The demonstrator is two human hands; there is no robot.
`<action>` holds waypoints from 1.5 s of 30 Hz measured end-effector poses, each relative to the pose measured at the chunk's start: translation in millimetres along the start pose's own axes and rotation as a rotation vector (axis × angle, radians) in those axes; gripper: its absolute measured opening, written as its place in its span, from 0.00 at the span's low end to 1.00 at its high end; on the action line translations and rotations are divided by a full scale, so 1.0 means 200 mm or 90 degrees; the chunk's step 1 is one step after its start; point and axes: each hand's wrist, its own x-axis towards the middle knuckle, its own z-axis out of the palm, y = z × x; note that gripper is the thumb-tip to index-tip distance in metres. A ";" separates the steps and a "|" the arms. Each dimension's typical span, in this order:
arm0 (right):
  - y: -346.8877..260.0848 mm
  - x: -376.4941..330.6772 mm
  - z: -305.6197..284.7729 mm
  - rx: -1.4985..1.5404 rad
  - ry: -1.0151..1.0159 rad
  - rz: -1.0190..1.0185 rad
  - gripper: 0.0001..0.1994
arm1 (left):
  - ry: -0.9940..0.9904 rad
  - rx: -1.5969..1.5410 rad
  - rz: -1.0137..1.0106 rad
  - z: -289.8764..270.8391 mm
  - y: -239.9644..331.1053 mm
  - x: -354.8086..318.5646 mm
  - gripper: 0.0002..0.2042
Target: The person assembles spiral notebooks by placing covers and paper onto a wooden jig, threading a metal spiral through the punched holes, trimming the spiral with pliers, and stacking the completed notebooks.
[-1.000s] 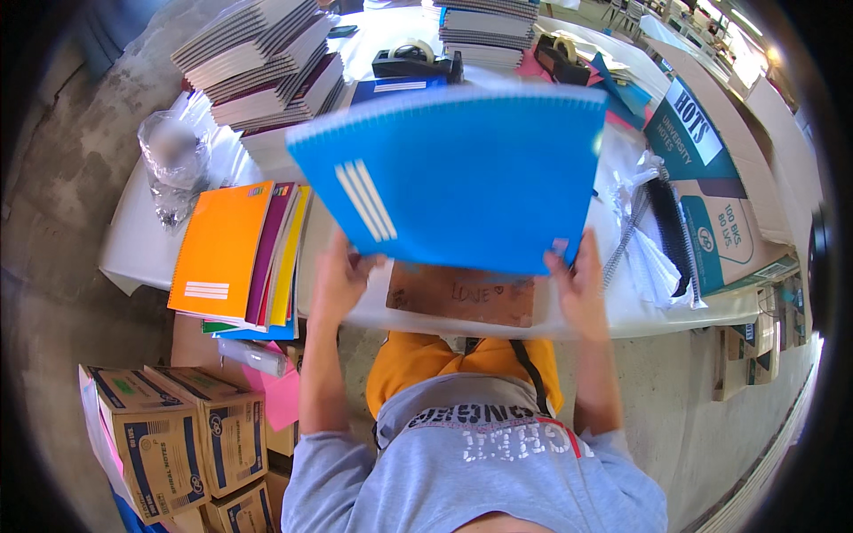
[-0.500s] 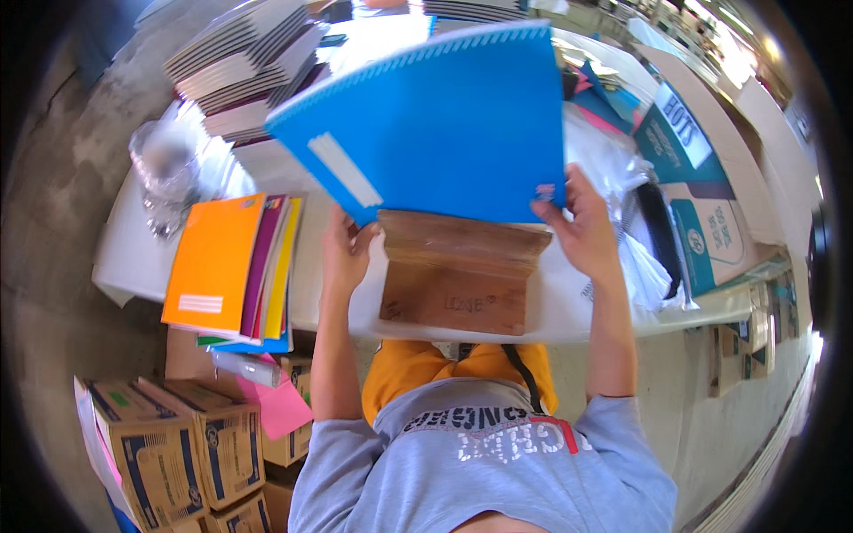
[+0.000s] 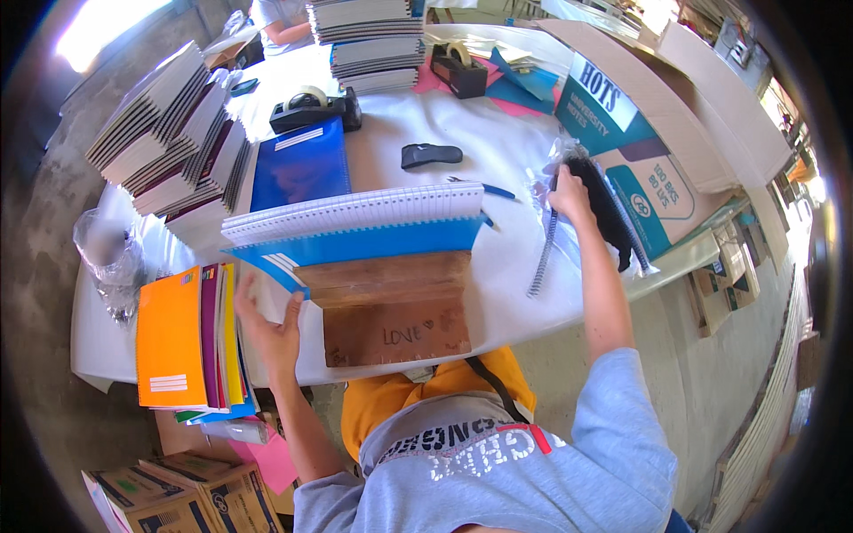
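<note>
A blue-covered notebook stands on edge against a brown wooden stand at the table's front, its punched page edge facing up. Beside the notebook's lower left corner, my left hand has its fingers and thumb spread; whether the thumb touches the cover is unclear. Over at the right, my right hand pinches a thin spiral binding coil, which hangs down below the fingers. It comes from beside a clear plastic bag with a bundle of black coils.
Stacked notebooks rise at the left, more behind. Orange and other coloured notebooks lie at the left front. Two tape dispensers, a dark blue notebook, a black object and pliers are behind the stand. A carton borders the right.
The blue notebook has come down from my raised hands to stand on edge at the wooden stand. My right hand has left it and reached right to a binding coil; my left hand has loosened.
</note>
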 end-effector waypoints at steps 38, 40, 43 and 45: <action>-0.51 -0.57 -0.64 0.611 -0.200 -0.671 0.13 | 0.002 0.051 0.349 0.45 0.87 0.22 0.23; -0.49 -0.56 -0.65 0.616 -0.208 -0.656 0.13 | 0.010 0.068 0.331 0.45 0.88 0.21 0.19; -0.47 -0.55 -0.62 0.650 -0.195 -0.599 0.12 | 0.048 0.081 0.339 0.46 0.88 0.19 0.19; -0.47 -0.55 -0.61 0.680 -0.171 -0.556 0.12 | 0.065 0.087 0.344 0.48 0.87 0.17 0.20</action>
